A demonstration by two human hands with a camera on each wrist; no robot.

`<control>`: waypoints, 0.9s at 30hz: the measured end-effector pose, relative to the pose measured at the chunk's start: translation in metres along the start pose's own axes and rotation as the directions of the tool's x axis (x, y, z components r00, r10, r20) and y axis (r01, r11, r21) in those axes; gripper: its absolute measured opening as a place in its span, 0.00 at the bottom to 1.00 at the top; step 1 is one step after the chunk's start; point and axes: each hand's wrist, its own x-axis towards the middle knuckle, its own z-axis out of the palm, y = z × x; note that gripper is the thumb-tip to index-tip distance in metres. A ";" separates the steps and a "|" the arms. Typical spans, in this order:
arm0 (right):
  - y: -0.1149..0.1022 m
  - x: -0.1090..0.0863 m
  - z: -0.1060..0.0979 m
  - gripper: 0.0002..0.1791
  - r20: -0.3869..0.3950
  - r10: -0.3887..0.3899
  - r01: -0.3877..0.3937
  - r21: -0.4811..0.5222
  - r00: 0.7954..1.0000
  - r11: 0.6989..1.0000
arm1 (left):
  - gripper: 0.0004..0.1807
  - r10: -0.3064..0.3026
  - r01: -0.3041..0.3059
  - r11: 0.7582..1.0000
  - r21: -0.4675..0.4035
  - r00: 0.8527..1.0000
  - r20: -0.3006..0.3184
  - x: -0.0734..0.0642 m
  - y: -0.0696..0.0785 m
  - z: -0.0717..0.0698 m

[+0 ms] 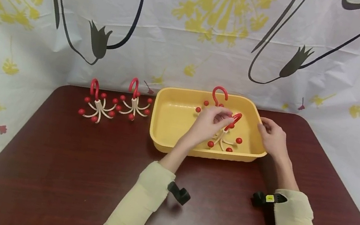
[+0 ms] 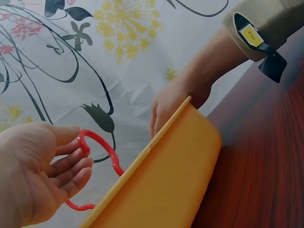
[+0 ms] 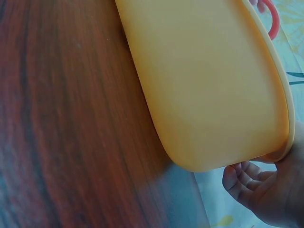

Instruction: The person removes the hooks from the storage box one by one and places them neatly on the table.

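A yellow plastic basin [image 1: 171, 119] stands toward the back of the table. Over its right half, my left hand [image 1: 210, 122] pinches the red hook of a multi-arm hook hanger [image 1: 222, 138] between thumb and fingers. That hanger's cream arms with red ball tips spread inside the basin. Behind it, a second hanger [image 1: 220, 95] stands in the basin, partly hidden by my left hand. My right hand [image 1: 272, 139] grips the basin's right rim; in the right wrist view its fingers [image 3: 240, 183] curl beneath the rim by the outer wall.
Two more such hangers stand left of the basin, the outer one [image 1: 98, 108] and the inner one [image 1: 134, 106], which is close to the basin wall. The dark wood table [image 1: 82, 175] meets a patterned white cloth [image 1: 191, 50] at the back and sides.
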 end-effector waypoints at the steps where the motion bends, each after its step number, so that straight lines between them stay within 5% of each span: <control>1: 0.000 0.000 0.000 0.21 0.001 0.001 -0.001 0.000 1.000 1.000 | 0.14 0.000 0.000 1.000 0.006 1.000 0.006 0.000 0.000 0.001; 12: 0.000 -0.001 0.000 0.21 0.005 0.008 -0.008 0.004 1.000 1.000 | 0.09 -0.024 0.025 0.999 0.045 1.000 -0.015 0.003 0.001 0.007; 27: -0.002 -0.001 0.000 0.21 0.008 0.012 -0.012 0.004 1.000 1.000 | 0.09 0.052 -0.049 0.998 0.026 0.994 -0.100 0.002 0.010 0.004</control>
